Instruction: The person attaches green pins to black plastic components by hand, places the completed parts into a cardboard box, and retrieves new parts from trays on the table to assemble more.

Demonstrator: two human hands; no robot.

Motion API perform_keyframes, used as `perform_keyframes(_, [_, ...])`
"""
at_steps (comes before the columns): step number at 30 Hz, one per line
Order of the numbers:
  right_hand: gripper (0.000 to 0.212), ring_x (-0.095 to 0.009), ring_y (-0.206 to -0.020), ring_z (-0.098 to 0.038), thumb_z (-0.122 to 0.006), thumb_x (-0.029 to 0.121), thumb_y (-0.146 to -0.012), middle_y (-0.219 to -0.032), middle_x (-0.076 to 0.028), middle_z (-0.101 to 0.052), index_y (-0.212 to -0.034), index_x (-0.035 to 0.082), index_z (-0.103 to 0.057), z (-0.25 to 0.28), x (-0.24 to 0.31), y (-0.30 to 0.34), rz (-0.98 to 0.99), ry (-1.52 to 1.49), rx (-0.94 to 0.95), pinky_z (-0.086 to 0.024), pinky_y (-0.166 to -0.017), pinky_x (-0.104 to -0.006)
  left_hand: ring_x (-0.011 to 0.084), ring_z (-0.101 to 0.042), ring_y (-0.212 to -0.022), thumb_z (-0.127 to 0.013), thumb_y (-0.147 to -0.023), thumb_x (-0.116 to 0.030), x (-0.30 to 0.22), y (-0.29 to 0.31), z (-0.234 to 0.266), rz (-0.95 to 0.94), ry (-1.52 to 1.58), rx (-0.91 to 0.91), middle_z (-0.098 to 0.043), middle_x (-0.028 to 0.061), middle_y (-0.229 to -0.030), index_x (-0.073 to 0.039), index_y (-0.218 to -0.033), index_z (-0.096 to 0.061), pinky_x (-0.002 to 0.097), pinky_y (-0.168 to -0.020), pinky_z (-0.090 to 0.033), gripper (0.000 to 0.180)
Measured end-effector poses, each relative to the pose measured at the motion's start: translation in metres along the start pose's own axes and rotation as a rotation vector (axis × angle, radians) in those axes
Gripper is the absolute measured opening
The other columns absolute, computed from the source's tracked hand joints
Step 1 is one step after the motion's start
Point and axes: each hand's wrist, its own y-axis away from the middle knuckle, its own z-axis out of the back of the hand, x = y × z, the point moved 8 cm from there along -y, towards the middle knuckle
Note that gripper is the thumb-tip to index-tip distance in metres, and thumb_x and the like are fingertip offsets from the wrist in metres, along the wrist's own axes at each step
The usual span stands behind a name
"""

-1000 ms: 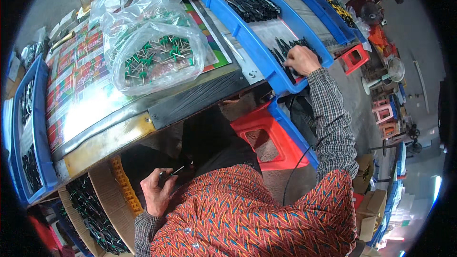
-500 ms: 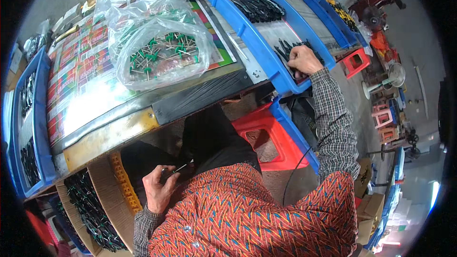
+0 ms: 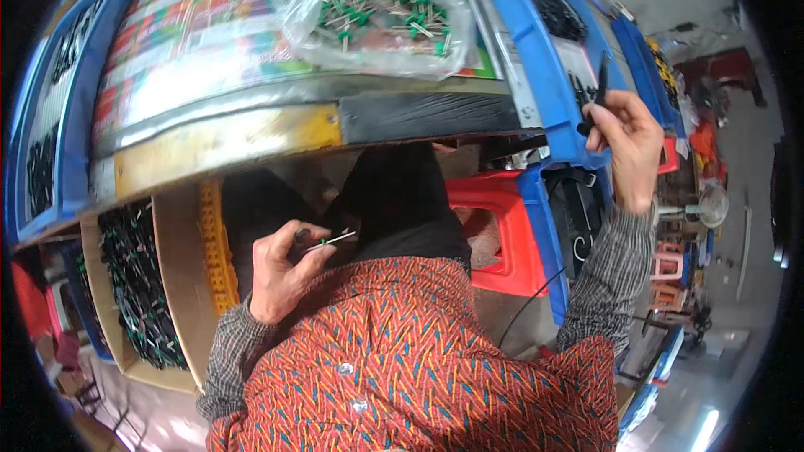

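Note:
My left hand (image 3: 280, 272) is closed in front of my lap. Between its thumb and fingers it pinches a thin metal pin (image 3: 339, 238) with a small green piece on it. A dark rounded end also shows in that grip. At the right, my right hand (image 3: 630, 141) is closed on a slender black part (image 3: 603, 75), held upright over the near end of a blue tray (image 3: 515, 12). More black parts (image 3: 554, 12) lie in this tray. A clear plastic bag (image 3: 293, 21) on the bench holds many green-headed metal pins (image 3: 347, 17).
The bench edge (image 3: 226, 121) runs across in front of me. Another blue tray (image 3: 75, 176) with black parts stands at the left. Beneath it is a cardboard box (image 3: 180, 285) filled with black parts. A red stool (image 3: 511, 238) sits under the bench at the right.
My right hand has lifted out of the blue tray with a black part in it. My left hand still pinches the pin, now turned more into sight. The whole view has shifted.

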Motion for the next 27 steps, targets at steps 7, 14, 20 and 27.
perform_keyframes(7, [0.010,-0.011,-0.060,-0.061,-0.061,-0.004,-0.085,-0.091,-0.012,-0.068,-0.095,-0.001,-0.058,-0.119,0.012,0.053,-0.103,-0.422,0.365,-0.049,-0.054,-0.0220,0.0050,-0.051,-0.055,-0.071,-0.081,-0.005,-0.011,0.005,0.013,-0.120,0.102,-0.032,-0.059,-0.0001,-0.069,0.001,-0.092,-0.065,0.0206,-0.051,-0.040,0.014])
perform_keyframes(14, [0.011,-0.019,-0.060,-0.065,-0.064,-0.003,-0.083,-0.090,-0.019,-0.067,-0.092,-0.004,-0.059,-0.206,-0.004,0.092,-0.257,-0.801,0.583,-0.055,-0.054,-0.0293,0.0059,-0.052,-0.061,-0.073,-0.080,-0.006,-0.011,0.009,0.024,-0.100,0.136,-0.059,-0.060,0.0004,-0.071,0.000,-0.093,-0.066,0.0217,-0.055,-0.040,0.016])
perform_keyframes(20, [0.016,-0.024,-0.065,-0.068,-0.066,-0.002,-0.080,-0.094,-0.023,-0.067,-0.094,-0.006,-0.059,-0.253,-0.011,0.114,-0.384,-0.978,0.710,-0.057,-0.059,-0.0337,0.0065,-0.055,-0.063,-0.073,-0.079,-0.008,-0.004,0.010,0.029,-0.042,0.192,-0.078,-0.062,0.0023,-0.072,0.000,-0.093,-0.067,0.0223,-0.058,-0.043,0.017])
perform_keyframes(27, [0.019,-0.028,-0.068,-0.068,-0.068,-0.002,-0.080,-0.097,-0.027,-0.065,-0.096,-0.006,-0.058,-0.278,-0.012,0.127,-0.412,-1.075,0.752,-0.059,-0.062,-0.0379,0.0062,-0.058,-0.063,-0.074,-0.079,-0.007,0.010,0.010,0.031,0.013,0.285,-0.087,-0.065,0.0030,-0.073,-0.001,-0.093,-0.067,0.0219,-0.058,-0.045,0.017])
